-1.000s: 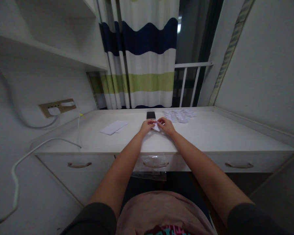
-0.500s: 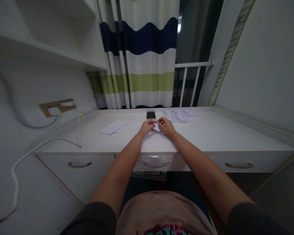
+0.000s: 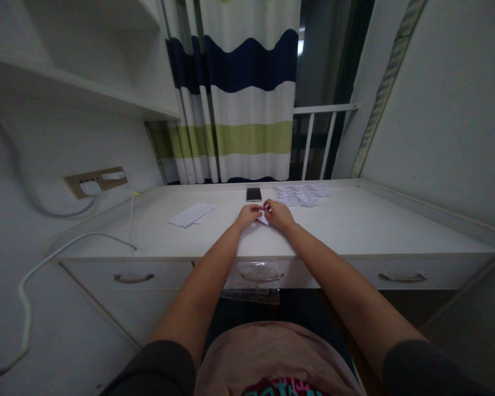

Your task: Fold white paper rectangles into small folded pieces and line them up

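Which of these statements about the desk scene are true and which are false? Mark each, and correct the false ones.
1. Both hands, the left hand and the right hand, pinch a small piece of paper. True.
2. The phone lies in the open drawer. False: it lies on the desk, beyond the hands.
3. Flat sheets of paper lie left of the hands. True.
4. The pile of folded papers sits at the desk's near left corner. False: far side, right of the phone.

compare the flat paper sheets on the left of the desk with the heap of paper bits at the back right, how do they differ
The flat paper sheets lie smooth and overlapping in large rectangles; the heap of paper bits is many small, crumpled-looking pieces bunched together. The sheets sit left of the phone, the heap right of it and farther back. Both are white and rest untouched on the desk.
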`<action>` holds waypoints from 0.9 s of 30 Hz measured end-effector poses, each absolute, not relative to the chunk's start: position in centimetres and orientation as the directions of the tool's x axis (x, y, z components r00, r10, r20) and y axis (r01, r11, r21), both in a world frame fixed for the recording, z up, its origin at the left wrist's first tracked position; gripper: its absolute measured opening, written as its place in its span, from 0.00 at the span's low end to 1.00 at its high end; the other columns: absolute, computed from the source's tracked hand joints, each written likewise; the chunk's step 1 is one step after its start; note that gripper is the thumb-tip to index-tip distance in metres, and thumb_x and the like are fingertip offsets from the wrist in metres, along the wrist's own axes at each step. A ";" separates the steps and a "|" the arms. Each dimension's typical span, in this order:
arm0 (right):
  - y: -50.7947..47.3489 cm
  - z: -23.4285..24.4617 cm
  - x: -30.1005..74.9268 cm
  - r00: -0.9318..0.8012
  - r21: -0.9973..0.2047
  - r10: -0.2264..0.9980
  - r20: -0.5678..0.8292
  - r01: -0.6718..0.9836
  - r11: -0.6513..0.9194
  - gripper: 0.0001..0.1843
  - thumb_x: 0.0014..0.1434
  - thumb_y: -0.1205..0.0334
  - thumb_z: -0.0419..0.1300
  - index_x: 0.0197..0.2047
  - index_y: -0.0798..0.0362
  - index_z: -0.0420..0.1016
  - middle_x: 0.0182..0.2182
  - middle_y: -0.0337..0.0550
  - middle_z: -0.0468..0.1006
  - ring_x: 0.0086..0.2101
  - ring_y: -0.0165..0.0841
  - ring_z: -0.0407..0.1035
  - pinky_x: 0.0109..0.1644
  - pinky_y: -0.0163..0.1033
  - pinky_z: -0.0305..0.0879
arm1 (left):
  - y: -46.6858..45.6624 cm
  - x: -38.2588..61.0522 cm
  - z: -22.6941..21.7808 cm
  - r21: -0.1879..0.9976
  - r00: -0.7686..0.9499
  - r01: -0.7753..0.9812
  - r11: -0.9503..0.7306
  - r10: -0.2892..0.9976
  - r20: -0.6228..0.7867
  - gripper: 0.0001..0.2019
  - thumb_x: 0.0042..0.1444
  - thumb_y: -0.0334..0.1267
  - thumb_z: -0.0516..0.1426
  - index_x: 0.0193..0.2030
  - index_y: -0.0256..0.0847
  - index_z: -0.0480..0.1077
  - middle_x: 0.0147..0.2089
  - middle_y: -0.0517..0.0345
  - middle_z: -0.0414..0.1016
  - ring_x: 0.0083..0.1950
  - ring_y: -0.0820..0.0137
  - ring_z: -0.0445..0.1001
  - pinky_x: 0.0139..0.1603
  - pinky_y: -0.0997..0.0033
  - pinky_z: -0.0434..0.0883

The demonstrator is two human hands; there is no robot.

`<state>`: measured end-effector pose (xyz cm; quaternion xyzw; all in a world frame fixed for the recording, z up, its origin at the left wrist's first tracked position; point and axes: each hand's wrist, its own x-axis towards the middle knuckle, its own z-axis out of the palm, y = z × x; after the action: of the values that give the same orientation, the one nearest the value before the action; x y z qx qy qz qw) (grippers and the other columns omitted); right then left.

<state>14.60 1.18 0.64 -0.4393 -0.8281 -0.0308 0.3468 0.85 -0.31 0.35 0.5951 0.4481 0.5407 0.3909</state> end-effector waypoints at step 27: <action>3.3 -0.4 14.8 -0.291 -0.665 0.742 0.604 0.328 0.671 0.06 0.49 0.62 0.57 0.33 0.53 0.71 0.25 0.38 0.72 0.25 0.29 0.64 0.32 0.35 0.62 | -0.7 1.1 0.7 0.937 -0.047 0.128 -0.326 0.941 0.334 0.05 0.45 0.28 0.60 0.29 0.35 0.67 0.24 0.61 0.67 0.26 0.76 0.65 0.25 0.78 0.67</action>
<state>14.81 3.30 -0.44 -0.3453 -0.7747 0.2130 0.4849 1.12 -0.67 0.71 0.5883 0.4546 0.5629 0.3610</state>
